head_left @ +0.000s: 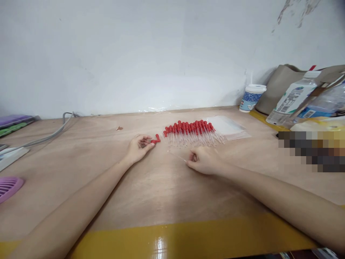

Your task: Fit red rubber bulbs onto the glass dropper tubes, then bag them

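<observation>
My left hand (140,147) is closed, with a red rubber dropper bulb (153,141) pinched between thumb and fingertips. Just beyond it, another red bulb (157,137) lies on the table. A thin clear dropper tube (176,155) sticks out leftward from my right hand (203,160), whose thumb and fingers are closed on one end. The tube's free tip points toward the left hand, apart from the red bulb. Behind both hands lies a row of several droppers (188,128), red bulbs facing the wall and clear tubes facing me.
A clear plastic bag (228,127) lies right of the droppers. Farther right are a blue paper cup (252,98), a plastic bottle (293,95) and a grey bin (275,86). At left are a grey cable (55,133) and a purple slatted object (10,187). Yellow tape (161,241) covers the front edge.
</observation>
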